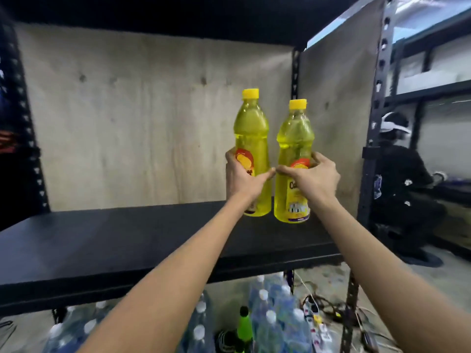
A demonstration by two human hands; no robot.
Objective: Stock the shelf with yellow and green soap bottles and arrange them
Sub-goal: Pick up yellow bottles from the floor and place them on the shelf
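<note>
Underneath, nearest me: shrink-wrapped packs of clear water bottles on the floor, with one green bottle with a dark cap standing among them and a white power strip with tangled cables just to the right.
Shelf board: black and flat; both my forearms reach across it.
Left hand: fingers wrapped round the label band of the left yellow bottle; thumb stretched right, its tip meeting my other thumb.
Right hand: fingers curled round the middle of the right yellow bottle.
Bottles: both upright, yellow-capped, just beside each other at the right rear of the board; the left one sits slightly farther back. Whether their bases rest on the board I cannot tell.
Back panel: pale board closing the bay behind the bottles.
Far right: a perforated metal upright; beyond it, a person in dark clothes crouched by another rack.
</note>
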